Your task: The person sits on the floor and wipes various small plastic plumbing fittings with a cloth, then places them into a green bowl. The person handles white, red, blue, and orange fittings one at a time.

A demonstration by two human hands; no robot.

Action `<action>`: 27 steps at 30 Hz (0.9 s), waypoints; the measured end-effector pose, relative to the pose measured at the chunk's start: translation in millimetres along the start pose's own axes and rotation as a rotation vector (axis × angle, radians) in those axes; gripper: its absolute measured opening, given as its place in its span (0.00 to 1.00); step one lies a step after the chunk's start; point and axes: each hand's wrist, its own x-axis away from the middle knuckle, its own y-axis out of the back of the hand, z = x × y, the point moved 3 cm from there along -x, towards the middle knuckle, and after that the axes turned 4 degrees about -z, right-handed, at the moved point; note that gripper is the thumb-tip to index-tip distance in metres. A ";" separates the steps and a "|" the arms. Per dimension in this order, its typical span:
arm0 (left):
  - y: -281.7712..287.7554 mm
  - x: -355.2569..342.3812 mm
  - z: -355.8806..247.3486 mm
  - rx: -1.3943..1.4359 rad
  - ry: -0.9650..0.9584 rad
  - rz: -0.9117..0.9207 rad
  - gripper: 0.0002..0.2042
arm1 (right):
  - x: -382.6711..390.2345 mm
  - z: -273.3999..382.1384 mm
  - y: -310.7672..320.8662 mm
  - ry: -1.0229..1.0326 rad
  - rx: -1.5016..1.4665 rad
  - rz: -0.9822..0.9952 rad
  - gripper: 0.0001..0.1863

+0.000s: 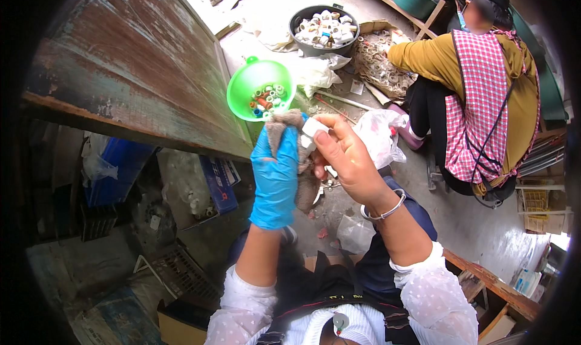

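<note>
In front of me, my left hand (273,181), in a blue glove, is closed around a grey-brown cloth (280,126). Bare and with a bangle at the wrist, my right hand (353,163) pinches a white plastic pipe fitting (313,127) between thumb and fingers. The fitting touches the cloth, and its lower part is hidden by my fingers. Just beyond my hands sits a bright green plastic basin (254,78) with several white, orange and blue small fittings in it.
A dark tub (296,40) of white fittings stands farther off, beside an open sack (378,66) of fittings. A crouching person (484,97) reaches toward that sack. A worn wooden panel (133,60) rises at left. Plastic bags (378,136) lie on the floor.
</note>
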 end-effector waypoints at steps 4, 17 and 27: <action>10.7 0.6 8.7 0.262 0.372 -0.114 0.14 | 9.2 1.4 -5.3 -0.014 -0.151 0.103 0.22; 9.8 22.8 -16.3 -0.016 0.028 -0.035 0.10 | 25.4 16.1 -5.4 0.071 0.036 0.018 0.16; 10.1 0.2 1.8 0.073 0.029 -0.021 0.19 | -5.1 11.7 9.8 0.091 -0.013 -0.075 0.23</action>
